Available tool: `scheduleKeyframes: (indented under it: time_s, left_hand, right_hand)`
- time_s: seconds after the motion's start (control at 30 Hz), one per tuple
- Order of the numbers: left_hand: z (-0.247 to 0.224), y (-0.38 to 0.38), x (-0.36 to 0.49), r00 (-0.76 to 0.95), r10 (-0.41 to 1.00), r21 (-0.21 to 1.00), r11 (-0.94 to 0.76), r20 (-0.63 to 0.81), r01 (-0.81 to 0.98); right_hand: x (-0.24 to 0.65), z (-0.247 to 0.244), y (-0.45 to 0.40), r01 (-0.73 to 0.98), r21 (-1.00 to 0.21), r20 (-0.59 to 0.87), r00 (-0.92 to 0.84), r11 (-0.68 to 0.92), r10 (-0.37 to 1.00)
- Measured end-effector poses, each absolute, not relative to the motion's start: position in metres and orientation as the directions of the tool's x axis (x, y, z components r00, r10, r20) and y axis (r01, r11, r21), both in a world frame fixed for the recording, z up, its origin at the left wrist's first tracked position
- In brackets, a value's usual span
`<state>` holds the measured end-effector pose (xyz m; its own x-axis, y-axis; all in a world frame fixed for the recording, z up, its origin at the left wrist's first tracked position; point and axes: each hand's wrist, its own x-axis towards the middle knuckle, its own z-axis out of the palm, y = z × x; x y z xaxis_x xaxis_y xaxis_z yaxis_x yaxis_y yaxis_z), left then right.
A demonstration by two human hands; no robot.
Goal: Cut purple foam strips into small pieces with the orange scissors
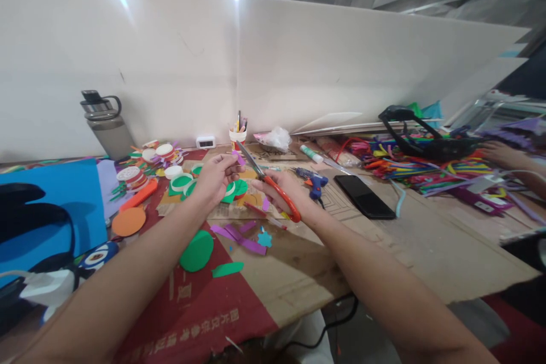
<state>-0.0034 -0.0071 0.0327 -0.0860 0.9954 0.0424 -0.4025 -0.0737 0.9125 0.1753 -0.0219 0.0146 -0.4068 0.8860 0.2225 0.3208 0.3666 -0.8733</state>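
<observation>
- Head view: the left hand's (219, 173) grip pinches a small purple piece (239, 157) above the surface (426, 244), presumably to steady it beside the scissors (269, 182).
- The right hand's (285, 186) grip wraps the scissors' handles, probably for control.
- Fingers inside the handles are hidden; the left hand partly covers green-based rings (181, 183); another person's arm (535, 177) is cut off rightward.

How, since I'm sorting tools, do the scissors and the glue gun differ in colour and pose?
The scissors have red-orange handles and metal blades; the glue gun has a blue body. The scissors are held in the right hand, blades pointing forward; the glue gun lies on the cardboard, with no hand on it. Both are hand tools.
</observation>
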Motion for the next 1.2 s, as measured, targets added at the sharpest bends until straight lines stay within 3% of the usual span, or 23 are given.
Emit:
scheduleKeyframes:
  time_s: [0.47,0.8,1.2]
  left_hand:
    - [0.027,-0.003,-0.002,0.005,0.994,0.894,-0.1,0.113,-0.436]
    - [0.032,-0.004,-0.001,-0.083,0.996,0.856,-0.018,-0.029,-0.517]
    - [0.034,-0.006,0.001,-0.043,0.997,0.837,0.032,-0.066,-0.546]
  right_hand:
    - [0.174,0.003,-0.01,0.252,-0.88,0.308,-0.341,0.402,0.888]
    - [0.172,0.006,-0.014,0.294,-0.817,0.345,-0.44,0.496,0.829]
    - [0.173,-0.002,-0.015,0.358,-0.772,0.33,-0.48,0.525,0.813]
